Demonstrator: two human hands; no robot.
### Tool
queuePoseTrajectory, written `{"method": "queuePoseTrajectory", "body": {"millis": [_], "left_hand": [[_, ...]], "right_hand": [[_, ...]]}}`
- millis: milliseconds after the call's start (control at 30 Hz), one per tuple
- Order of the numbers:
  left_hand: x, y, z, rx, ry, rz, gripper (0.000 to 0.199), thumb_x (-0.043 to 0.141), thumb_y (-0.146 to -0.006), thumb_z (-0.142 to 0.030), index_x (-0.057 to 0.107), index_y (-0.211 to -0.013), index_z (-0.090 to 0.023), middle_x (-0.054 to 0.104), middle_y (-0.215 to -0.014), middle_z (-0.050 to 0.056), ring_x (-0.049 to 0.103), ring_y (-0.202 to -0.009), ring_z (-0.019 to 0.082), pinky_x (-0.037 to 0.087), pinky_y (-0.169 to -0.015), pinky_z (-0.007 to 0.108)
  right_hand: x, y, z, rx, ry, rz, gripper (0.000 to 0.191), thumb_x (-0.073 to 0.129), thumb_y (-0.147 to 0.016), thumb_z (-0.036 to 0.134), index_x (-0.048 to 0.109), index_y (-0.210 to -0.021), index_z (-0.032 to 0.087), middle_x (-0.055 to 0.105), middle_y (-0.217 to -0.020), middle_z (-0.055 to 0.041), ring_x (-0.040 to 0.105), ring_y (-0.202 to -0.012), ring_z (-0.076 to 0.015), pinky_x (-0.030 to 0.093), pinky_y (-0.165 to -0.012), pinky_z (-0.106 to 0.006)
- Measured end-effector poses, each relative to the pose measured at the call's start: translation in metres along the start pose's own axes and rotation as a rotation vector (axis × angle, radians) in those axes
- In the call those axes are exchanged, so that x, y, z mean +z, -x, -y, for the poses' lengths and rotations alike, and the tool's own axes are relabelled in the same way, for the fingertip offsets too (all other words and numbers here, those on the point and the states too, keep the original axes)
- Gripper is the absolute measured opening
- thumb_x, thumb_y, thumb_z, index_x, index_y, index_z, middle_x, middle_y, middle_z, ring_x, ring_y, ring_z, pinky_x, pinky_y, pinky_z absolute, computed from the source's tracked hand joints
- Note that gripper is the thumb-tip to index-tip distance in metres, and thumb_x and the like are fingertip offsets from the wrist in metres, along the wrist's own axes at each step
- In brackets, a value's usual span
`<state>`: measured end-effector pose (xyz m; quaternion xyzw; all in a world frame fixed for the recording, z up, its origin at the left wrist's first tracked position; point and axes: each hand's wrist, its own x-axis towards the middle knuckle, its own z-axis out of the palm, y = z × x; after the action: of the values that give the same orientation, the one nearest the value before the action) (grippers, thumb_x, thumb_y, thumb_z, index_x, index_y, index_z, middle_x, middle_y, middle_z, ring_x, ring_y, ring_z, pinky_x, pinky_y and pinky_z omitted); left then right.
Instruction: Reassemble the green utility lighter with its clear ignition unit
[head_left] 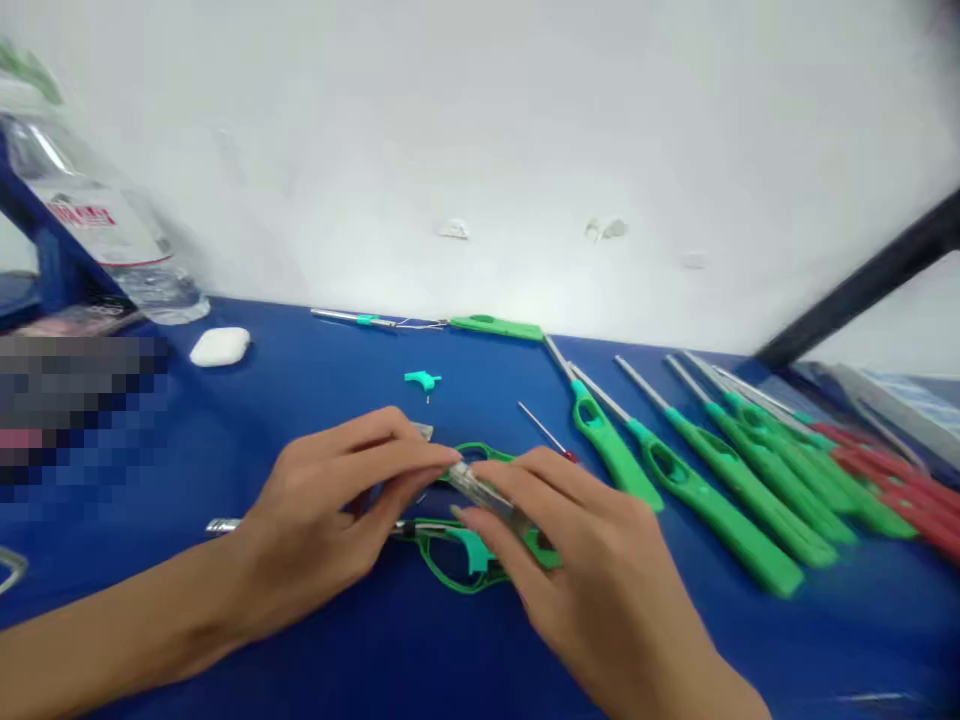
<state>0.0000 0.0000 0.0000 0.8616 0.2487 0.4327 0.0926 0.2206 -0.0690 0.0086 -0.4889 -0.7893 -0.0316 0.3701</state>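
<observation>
My right hand grips a small clear plastic lighter tank between thumb and fingers. My left hand is closed in a pinch at the tank's far-left end, its fingertips touching it. Under both hands lies an opened green lighter casing, partly hidden by them. A teal trigger sits in that casing. The lighter's metal tube sticks out to the left beneath my left wrist. Beyond my hands lie a loose teal trigger and a thin screwdriver with a red end.
Several green long-necked lighters lie fanned out on the right, with red ones past them. Along the wall are another green casing and a metal tube. A white case and a water bottle stand left.
</observation>
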Motion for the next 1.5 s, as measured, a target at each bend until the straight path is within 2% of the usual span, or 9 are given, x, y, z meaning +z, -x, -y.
{"method": "queuePoseTrajectory", "body": {"millis": [300,567,833,1000,1133,1200,1267,1367,1500], "left_hand": [[-0.004,-0.002,-0.004,-0.111,0.092,0.007,0.027,0.063,-0.105,-0.006,0.078,-0.105,-0.028,0.071,-0.083,-0.009,0.059,-0.063,0.005,0.047,-0.060,0.015],[-0.001,0.002,-0.003,-0.196,0.162,0.039,0.026,0.058,-0.105,-0.005,0.070,-0.098,-0.026,0.066,-0.081,-0.009,0.051,-0.060,0.007,0.040,-0.054,0.019],[0.002,0.006,-0.004,-0.203,0.170,0.041,0.032,0.050,-0.101,0.000,0.064,-0.086,-0.025,0.061,-0.075,-0.008,0.051,-0.063,0.008,0.037,-0.056,0.021],[0.002,0.002,-0.002,-0.218,0.178,0.041,0.028,0.058,-0.101,-0.003,0.072,-0.090,-0.024,0.068,-0.077,-0.007,0.055,-0.060,0.008,0.041,-0.053,0.019],[0.001,0.001,0.001,-0.195,0.173,0.019,0.032,0.063,-0.105,-0.007,0.083,-0.118,-0.029,0.076,-0.088,-0.005,0.062,-0.063,0.009,0.048,-0.057,0.020],[0.000,0.001,0.001,-0.169,0.158,-0.007,0.037,0.062,-0.106,-0.007,0.084,-0.122,-0.032,0.078,-0.092,-0.004,0.066,-0.070,0.010,0.050,-0.060,0.021],[-0.003,0.000,0.000,-0.151,0.137,-0.019,0.037,0.062,-0.107,-0.007,0.085,-0.119,-0.033,0.080,-0.094,-0.004,0.069,-0.073,0.010,0.050,-0.060,0.021],[-0.006,-0.001,-0.001,-0.153,0.117,-0.030,0.035,0.062,-0.106,-0.006,0.084,-0.113,-0.032,0.078,-0.091,-0.005,0.068,-0.068,0.009,0.048,-0.057,0.021],[-0.006,0.000,-0.001,-0.146,0.120,-0.040,0.034,0.062,-0.106,-0.005,0.082,-0.113,-0.032,0.076,-0.090,-0.005,0.066,-0.068,0.009,0.048,-0.058,0.022]], "right_hand": [[-0.002,0.003,0.000,-0.165,0.108,0.148,0.029,0.052,-0.119,0.017,0.080,-0.111,0.016,0.081,-0.103,-0.0057,0.079,-0.085,-0.0210,0.056,-0.063,-0.036],[-0.002,-0.001,0.003,-0.281,0.149,0.118,0.026,0.054,-0.117,0.009,0.080,-0.115,0.012,0.081,-0.104,-0.0036,0.073,-0.088,-0.0197,0.056,-0.073,-0.036],[-0.002,-0.001,0.002,-0.241,0.073,0.084,0.037,0.044,-0.122,0.015,0.079,-0.112,0.012,0.072,-0.090,-0.0030,0.072,-0.071,-0.0164,0.055,-0.061,-0.034],[0.003,0.001,0.005,-0.191,0.067,0.079,0.039,0.046,-0.120,0.016,0.077,-0.096,0.018,0.075,-0.089,-0.0038,0.076,-0.069,-0.0185,0.056,-0.059,-0.035],[-0.011,-0.002,0.001,-0.066,0.015,0.082,0.045,0.051,-0.122,0.047,0.081,-0.101,0.021,0.082,-0.088,-0.0014,0.080,-0.068,-0.0195,0.060,-0.059,-0.034],[-0.026,-0.002,-0.012,0.011,0.053,0.135,0.047,0.046,-0.122,0.054,0.082,-0.125,0.024,0.089,-0.109,-0.0023,0.088,-0.091,-0.0229,0.068,-0.074,-0.036],[-0.039,0.001,-0.033,0.167,0.227,0.077,0.047,0.039,-0.123,0.047,0.080,-0.131,0.026,0.089,-0.125,-0.0049,0.088,-0.110,-0.0312,0.069,-0.088,-0.047],[-0.049,0.009,-0.071,0.356,0.478,0.152,0.037,0.054,-0.115,0.047,0.080,-0.128,0.025,0.089,-0.113,-0.0084,0.087,-0.094,-0.0405,0.066,-0.076,-0.055],[-0.043,0.017,-0.097,0.409,0.529,0.257,0.031,0.070,-0.102,0.035,0.081,-0.128,0.020,0.084,-0.111,-0.0138,0.085,-0.091,-0.0396,0.062,-0.073,-0.048]]}}
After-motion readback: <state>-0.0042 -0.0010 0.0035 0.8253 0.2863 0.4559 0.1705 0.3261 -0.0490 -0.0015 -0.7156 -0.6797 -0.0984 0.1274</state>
